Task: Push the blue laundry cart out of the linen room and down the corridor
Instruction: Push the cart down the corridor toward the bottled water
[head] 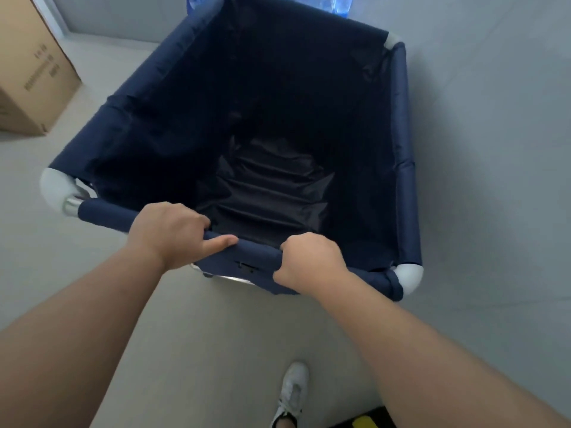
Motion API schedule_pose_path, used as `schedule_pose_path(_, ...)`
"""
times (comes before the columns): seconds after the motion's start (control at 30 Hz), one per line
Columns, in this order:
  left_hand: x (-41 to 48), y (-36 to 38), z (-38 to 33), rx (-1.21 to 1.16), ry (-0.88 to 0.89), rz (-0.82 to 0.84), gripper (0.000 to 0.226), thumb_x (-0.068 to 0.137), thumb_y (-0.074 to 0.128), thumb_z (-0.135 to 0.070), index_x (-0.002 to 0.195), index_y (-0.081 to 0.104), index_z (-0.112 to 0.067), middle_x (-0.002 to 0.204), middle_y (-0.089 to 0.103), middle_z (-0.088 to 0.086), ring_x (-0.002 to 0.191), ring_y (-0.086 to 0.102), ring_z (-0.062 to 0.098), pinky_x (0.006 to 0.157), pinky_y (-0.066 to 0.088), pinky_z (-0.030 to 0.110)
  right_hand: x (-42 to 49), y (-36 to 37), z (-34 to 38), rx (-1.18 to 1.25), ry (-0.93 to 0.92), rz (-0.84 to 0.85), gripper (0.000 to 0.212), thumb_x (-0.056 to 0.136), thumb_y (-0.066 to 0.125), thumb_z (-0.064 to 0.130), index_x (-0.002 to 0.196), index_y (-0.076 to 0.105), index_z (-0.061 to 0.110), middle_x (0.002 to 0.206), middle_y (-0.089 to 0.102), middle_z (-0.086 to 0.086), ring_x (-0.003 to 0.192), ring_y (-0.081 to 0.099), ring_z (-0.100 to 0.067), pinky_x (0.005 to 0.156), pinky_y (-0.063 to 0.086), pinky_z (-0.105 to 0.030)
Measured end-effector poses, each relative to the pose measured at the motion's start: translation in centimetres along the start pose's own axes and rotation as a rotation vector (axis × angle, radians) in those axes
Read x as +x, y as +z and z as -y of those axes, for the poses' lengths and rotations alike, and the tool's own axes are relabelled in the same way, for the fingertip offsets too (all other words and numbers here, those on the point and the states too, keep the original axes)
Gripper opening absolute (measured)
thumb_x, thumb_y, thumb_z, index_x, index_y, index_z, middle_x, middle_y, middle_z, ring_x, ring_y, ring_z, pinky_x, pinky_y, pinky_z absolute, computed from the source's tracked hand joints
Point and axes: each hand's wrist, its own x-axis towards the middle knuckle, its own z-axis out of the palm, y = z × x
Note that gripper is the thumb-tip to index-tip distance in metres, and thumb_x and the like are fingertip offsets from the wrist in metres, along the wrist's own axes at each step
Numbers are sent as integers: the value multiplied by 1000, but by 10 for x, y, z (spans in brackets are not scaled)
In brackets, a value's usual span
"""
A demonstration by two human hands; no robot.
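The blue laundry cart (401,125) fills the middle of the head view: a navy fabric bin on a frame with white corner joints, and nothing visible inside it. My left hand (173,233) is wrapped over the near rim bar, thumb lying along it. My right hand (309,261) grips the same bar a little to the right. Both arms reach forward from the bottom of the view. The cart's wheels are hidden under the bin.
A brown cardboard box (34,72) stands on the pale floor at the left, close to the cart's far left side. A grey wall (494,88) runs along the right. My white shoe (293,390) shows below. Blue plastic (340,3) shows beyond the far rim.
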Motion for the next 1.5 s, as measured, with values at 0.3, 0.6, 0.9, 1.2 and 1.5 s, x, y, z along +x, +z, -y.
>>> schedule_pose_path(0.3,23,3,-10,-63,11,2,86,71,0,-96,57,48,-27,49,50,-9,45,47,14,45,32,30,19,-12,-23,-3,52,-37,6,77,60,21,81,59,25,71,59,5,60,53,-15,46,32,-27)
schedule_pose_path(0.6,31,-9,-24,45,-36,237,55,64,27,-76,67,58,-32,54,52,-12,50,50,13,49,35,29,30,-22,-41,-85,-30,0,14,77,58,17,89,65,23,72,60,3,60,51,-17,47,32,-27)
schedule_pose_path(0.9,60,-28,-87,1,-55,336,18,66,44,-48,67,49,-31,54,42,-9,51,43,17,49,28,31,13,-49,-106,-189,-83,25,12,78,58,19,88,65,22,68,56,3,58,50,-16,48,36,-29)
schedule_pose_path(1.2,86,-32,-160,-32,-32,358,20,73,51,-46,78,62,-30,56,46,-8,50,41,14,48,27,30,-12,-45,-174,-209,-37,77,13,76,59,17,87,64,21,70,57,3,61,53,-19,51,39,-29)
schedule_pose_path(1.5,110,-35,-230,-134,-74,341,16,74,55,-45,71,53,-29,55,43,-8,57,49,20,52,30,31,-20,-50,-241,-257,-8,61,12,75,60,19,84,60,27,68,50,8,67,52,-21,52,34,-30)
